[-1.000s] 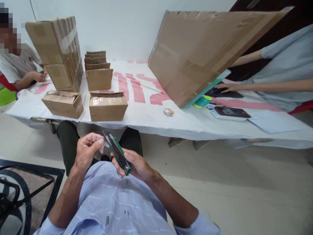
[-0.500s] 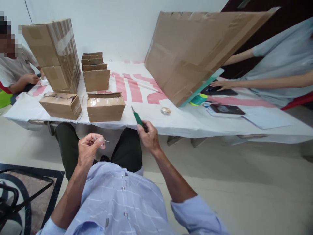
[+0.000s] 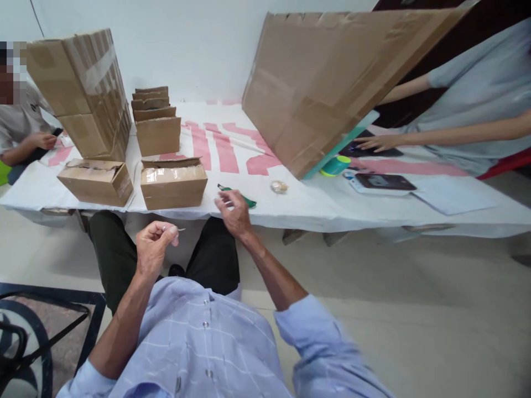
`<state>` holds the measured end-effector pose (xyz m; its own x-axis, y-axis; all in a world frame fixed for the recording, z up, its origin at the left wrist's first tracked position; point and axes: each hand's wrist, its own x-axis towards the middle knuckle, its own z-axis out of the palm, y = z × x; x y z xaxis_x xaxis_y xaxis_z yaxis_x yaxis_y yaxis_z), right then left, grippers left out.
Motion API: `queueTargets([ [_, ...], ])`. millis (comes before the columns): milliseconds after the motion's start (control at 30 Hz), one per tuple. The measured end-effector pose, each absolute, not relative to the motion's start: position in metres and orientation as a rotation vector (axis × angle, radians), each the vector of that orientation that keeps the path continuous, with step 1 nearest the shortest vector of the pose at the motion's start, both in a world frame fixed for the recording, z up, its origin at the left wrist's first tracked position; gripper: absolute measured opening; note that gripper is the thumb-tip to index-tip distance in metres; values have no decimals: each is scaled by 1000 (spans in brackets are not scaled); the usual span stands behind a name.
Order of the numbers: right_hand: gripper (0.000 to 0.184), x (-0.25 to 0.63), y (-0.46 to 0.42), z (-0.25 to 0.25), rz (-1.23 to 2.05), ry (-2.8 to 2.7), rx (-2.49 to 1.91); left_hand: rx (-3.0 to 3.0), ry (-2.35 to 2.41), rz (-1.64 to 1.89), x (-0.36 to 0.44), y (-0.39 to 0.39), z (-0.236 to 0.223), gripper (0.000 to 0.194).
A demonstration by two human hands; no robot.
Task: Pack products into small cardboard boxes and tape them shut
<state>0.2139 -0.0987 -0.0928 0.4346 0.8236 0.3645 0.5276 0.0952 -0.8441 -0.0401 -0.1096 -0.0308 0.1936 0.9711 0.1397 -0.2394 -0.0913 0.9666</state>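
Left hand (image 3: 152, 249): thumb and fingertips pinched a thin sliver (image 3: 181, 229), short of the table's (image 3: 298, 213) near edge. Right hand (image 3: 236, 215): fingers loosely spread over the knife (image 3: 250, 203), which lay by that edge; contact could not be told. Small wrapped packet (image 3: 279, 187) sat just right of the knife. Taped box (image 3: 174, 193) stood left of it, along the near edge; large carton (image 3: 323, 83) leaned toward the far edge.
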Motion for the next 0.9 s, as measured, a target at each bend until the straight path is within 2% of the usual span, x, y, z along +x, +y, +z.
queueTargets([
  [100, 38, 155, -136, -81, 729, -1273, -1158, 1258, 794, 1261, -30, -110, -28, 36],
  [167, 44, 124, -155, -70, 867, -1235, -983, 1272, 778, 1280, -25, -113, -25, 36],
  [367, 25, 100, -170, -48, 745, -1060, -949, 1230, 692, 1260, -19, -123, -23, 41],
  [500, 26, 103, -170, -44, 701, -1058, -937, 1143, 646, 1189, -20, -124, -26, 42],
  [700, 31, 106, -168, -49, 847, -939, -916, 1134, 566, 1080, -27, -122, -28, 33],
  [900, 23, 112, -171, -46, 817, -955, -957, 1191, 545, 1030, -35, -119, -25, 35],
])
